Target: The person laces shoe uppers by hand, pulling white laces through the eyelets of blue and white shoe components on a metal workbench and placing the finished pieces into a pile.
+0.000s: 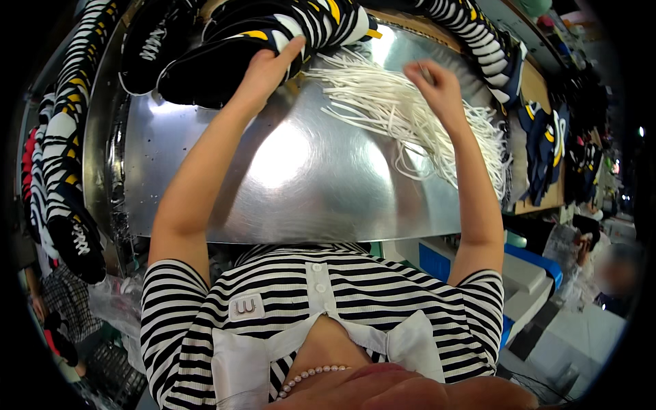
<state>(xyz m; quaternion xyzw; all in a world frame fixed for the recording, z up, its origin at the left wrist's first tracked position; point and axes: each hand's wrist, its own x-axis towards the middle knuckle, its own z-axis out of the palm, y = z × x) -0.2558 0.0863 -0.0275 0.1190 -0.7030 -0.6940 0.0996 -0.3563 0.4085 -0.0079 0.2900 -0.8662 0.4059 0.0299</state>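
Observation:
At the far left of the metal table, my left hand [268, 74] is closed on the edge of a shoe upper [205, 72], thumb on top. This upper is black inside, with white and navy parts and a yellow tab, and lies at the front of a nested row of similar uppers [328, 24]. My right hand [439, 89] is raised over a loose heap of white shoelaces [383, 102], apart from the upper. Its fingers are curled in and slightly blurred; whatever they pinch, if anything, is too small to make out.
The shiny metal table [287, 164] curves in front of me. Laced black uppers [147, 55] lie at its far left corner. A long row of striped uppers [68, 137] runs along the left side, another row [471, 34] at the back right. Navy pieces [543, 150] lie farther right.

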